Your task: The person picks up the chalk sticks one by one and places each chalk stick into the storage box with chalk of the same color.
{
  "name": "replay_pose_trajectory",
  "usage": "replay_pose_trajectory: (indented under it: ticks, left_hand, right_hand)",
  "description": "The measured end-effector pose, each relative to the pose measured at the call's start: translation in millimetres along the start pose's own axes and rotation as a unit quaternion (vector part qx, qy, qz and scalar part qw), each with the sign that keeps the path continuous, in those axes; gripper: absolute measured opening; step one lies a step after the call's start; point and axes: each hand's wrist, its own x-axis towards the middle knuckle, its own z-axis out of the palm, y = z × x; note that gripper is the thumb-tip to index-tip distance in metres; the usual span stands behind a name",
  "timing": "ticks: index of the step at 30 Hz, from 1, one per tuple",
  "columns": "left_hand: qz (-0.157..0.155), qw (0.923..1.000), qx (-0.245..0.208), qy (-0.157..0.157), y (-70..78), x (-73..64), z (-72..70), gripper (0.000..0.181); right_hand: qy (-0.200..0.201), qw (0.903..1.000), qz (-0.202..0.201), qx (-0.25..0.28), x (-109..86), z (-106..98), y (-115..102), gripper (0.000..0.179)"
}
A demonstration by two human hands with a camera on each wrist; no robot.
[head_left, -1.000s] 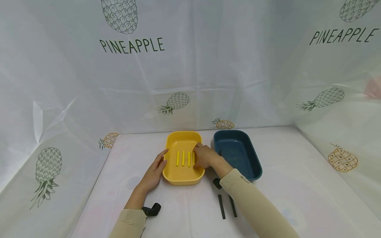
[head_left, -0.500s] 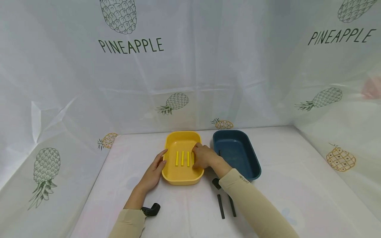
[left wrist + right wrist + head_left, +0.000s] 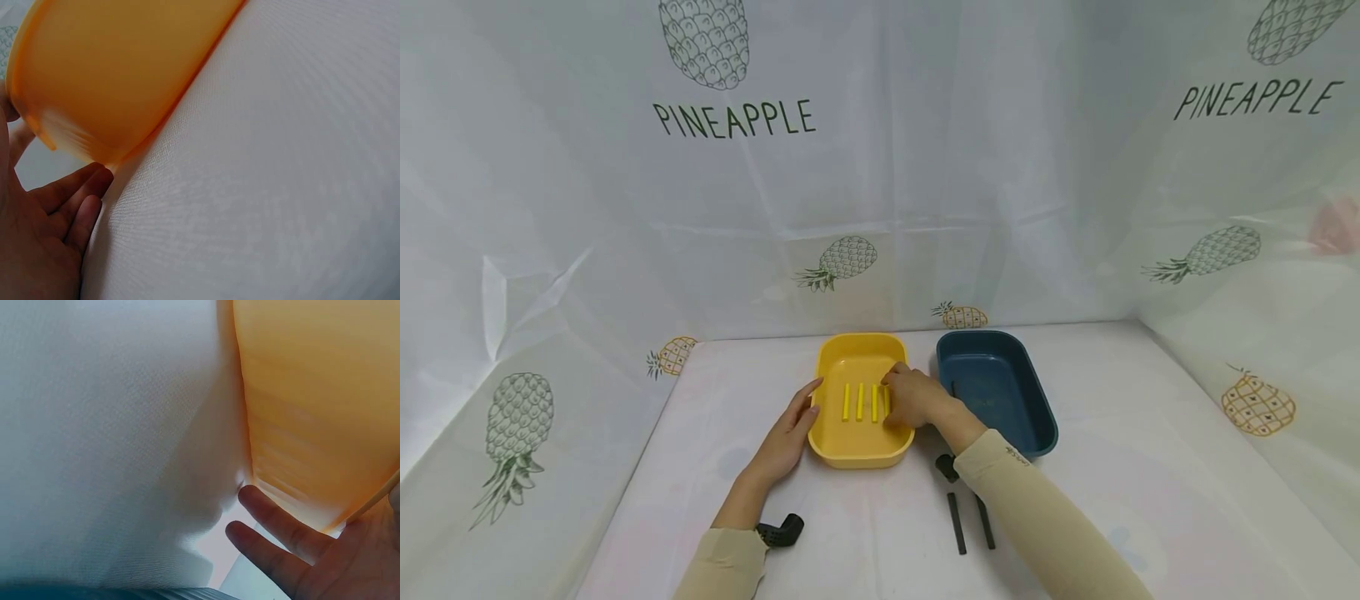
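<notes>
A yellow plastic tray (image 3: 860,451) sits on the white cloth, with several thin yellow sticks (image 3: 860,402) lying side by side in it. My left hand (image 3: 786,437) holds the tray's left rim; in the left wrist view, its fingers (image 3: 75,187) lie against the outer wall. Over the opposite rim, my right hand (image 3: 916,398) grips the tray, thumb and index finger reaching inside beside the rightmost stick. In the right wrist view two fingers (image 3: 275,515) extend along the outside of the tray. Whether the right hand touches that stick is hidden.
A dark blue tray (image 3: 1049,417) stands close to the right of the yellow one. Two black sticks (image 3: 957,523) lie on the cloth near my right forearm. Behind the trays rises a curtain (image 3: 880,167) printed with pineapples.
Both hands and the trays keep their places. Only the head view has shifted slightly.
</notes>
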Motion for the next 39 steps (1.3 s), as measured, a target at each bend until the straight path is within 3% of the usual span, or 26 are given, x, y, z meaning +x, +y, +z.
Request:
replay_pose_trajectory:
  ticks: [13, 22, 29, 39]
  left_hand:
    - [-0.004, 0.9999, 0.009, 0.007, 3.2, -2.1, 1.8, 0.045]
    - [-0.007, 0.9999, 0.008, 0.005, 3.2, -2.4, 1.9, 0.044]
    - [-0.009, 0.9999, 0.011, 0.006, 0.4, -0.6, 2.3, 0.045]
    - [-0.006, 0.9999, 0.009, 0.005, 2.9, -2.6, 2.4, 0.045]
  right_hand:
    - [0.057, 0.9981, -0.017, -0.015, -12.4, 0, -2, 0.063]
    - [0.077, 0.9966, -0.018, -0.020, -18.4, -3, -1, 0.058]
    - [0.088, 0.9952, -0.042, -0.011, -24.6, -1, 5, 0.057]
    - [0.106, 0.9924, -0.064, 0.000, -47.8, -3, 10, 0.058]
